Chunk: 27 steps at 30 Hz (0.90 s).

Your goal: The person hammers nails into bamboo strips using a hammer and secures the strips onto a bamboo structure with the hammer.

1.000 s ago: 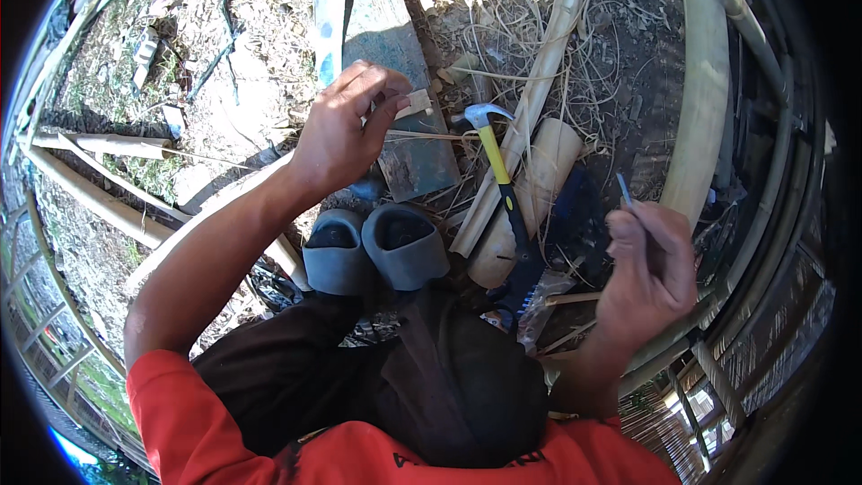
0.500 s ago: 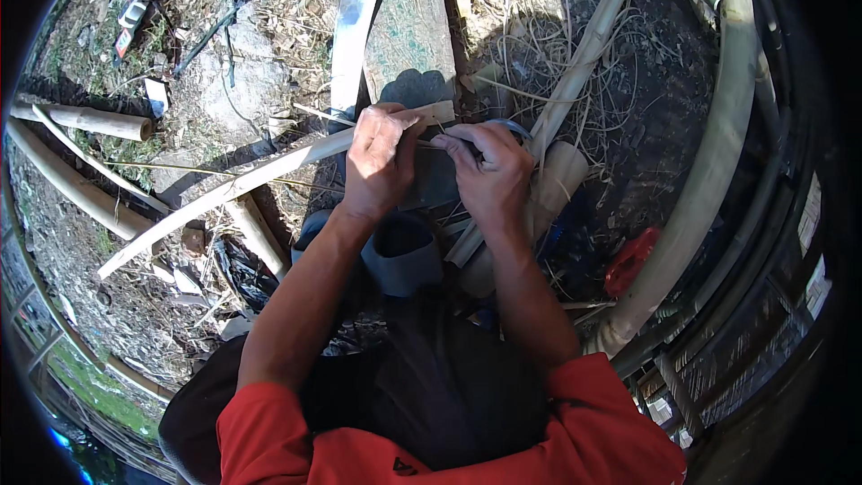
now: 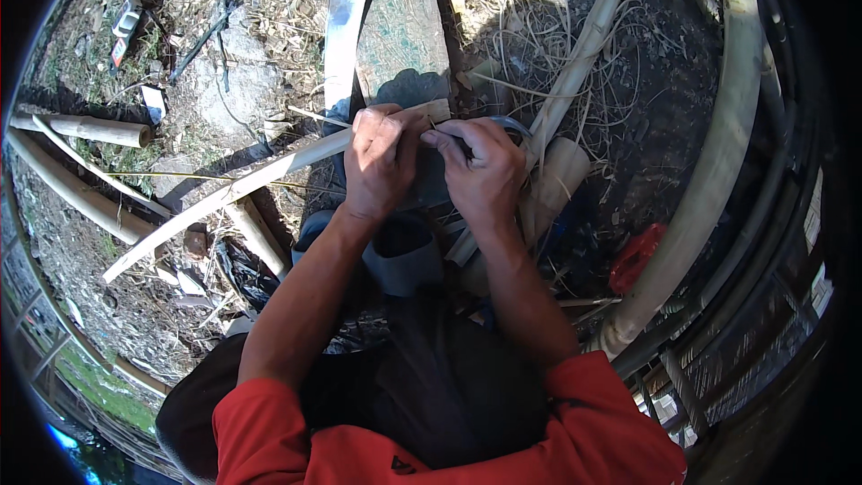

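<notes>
A long pale bamboo strip (image 3: 224,193) slants from the lower left up to the board. My left hand (image 3: 382,157) is closed round it near its upper end, which pokes out past the fingers. A thin stick (image 3: 319,116) also juts from the left side of that hand. My right hand (image 3: 480,171) is closed in a pinch, its thumb and fingertips almost touching my left fingers. What it pinches is too small and hidden to make out. Above my hands, a wide metal blade (image 3: 346,27) lies along a worn wooden board (image 3: 404,22).
A thick bamboo pole (image 3: 718,153) curves down the right side. Another bamboo pole (image 3: 584,63) and a bamboo piece (image 3: 558,181) lie beside my right hand, with curly shavings (image 3: 620,81) around. Cut bamboo (image 3: 85,128) lies at left. A red plastic thing (image 3: 636,259) is at lower right.
My right hand has shifted slightly left, closer to my left hand. The thin piece that showed between the hands is now mostly covered. The bamboo strip stays in my left hand.
</notes>
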Tool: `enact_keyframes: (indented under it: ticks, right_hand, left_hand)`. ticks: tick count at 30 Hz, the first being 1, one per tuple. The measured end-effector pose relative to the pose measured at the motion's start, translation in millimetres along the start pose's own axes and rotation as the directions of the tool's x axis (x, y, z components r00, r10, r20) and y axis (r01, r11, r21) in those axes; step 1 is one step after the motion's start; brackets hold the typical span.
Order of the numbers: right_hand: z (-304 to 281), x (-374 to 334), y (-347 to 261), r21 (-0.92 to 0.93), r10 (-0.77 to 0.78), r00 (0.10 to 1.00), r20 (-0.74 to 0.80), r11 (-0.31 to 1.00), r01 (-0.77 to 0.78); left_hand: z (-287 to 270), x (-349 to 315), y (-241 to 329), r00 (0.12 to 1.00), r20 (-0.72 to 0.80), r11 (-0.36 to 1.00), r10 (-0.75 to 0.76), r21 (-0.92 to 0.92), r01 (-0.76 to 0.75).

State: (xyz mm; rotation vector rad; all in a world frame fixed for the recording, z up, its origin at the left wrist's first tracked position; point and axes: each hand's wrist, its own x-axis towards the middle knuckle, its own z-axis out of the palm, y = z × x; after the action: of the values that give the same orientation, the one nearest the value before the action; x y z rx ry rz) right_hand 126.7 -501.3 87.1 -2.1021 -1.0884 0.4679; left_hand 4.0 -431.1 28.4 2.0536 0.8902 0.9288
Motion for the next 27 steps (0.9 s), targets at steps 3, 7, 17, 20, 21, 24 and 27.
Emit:
enact_keyframes:
  ticks: [3,7,17,20,21,24,27]
  right_hand:
    - [-0.2,1.9,-2.0,-0.071,-0.014,1.0,0.01,0.997,0.014]
    - [5.1,6.6,2.1,-0.024,0.035,0.999,0.023,0.999,-0.035]
    - [-63.2,-76.2,11.4,-0.583,0.11,0.993,-0.035,0.805,-0.109]
    - [-70.8,-97.8,12.1,-0.565,0.318,0.948,-0.016,0.779,-0.271]
    - [-73.4,-102.9,16.1,-0.501,0.437,0.899,-0.007,0.777,-0.381]
    - [-82.0,-107.2,25.4,-0.525,0.432,0.9,0.06,0.781,-0.34]
    - [-78.1,-102.5,17.3,-0.562,0.367,0.929,0.04,0.777,-0.283]
  left_hand:
    - [-0.2,1.4,3.7,1.0,0.006,0.999,-0.023,0.05,0.023]
    - [5.2,4.2,4.1,0.998,0.013,0.993,0.059,0.102,-0.06]
    - [8.4,8.2,14.8,0.979,-0.051,0.98,-0.198,-0.008,0.198]
    - [6.2,6.7,15.7,0.97,-0.03,0.971,-0.24,-0.012,0.24]
    - [6.6,6.5,16.8,0.965,-0.007,0.965,-0.263,-0.018,0.263]
    - [6.6,7.5,18.6,0.964,-0.007,0.964,-0.265,-0.013,0.265]
    - [7.9,8.0,14.9,0.969,-0.02,0.969,-0.248,-0.009,0.248]
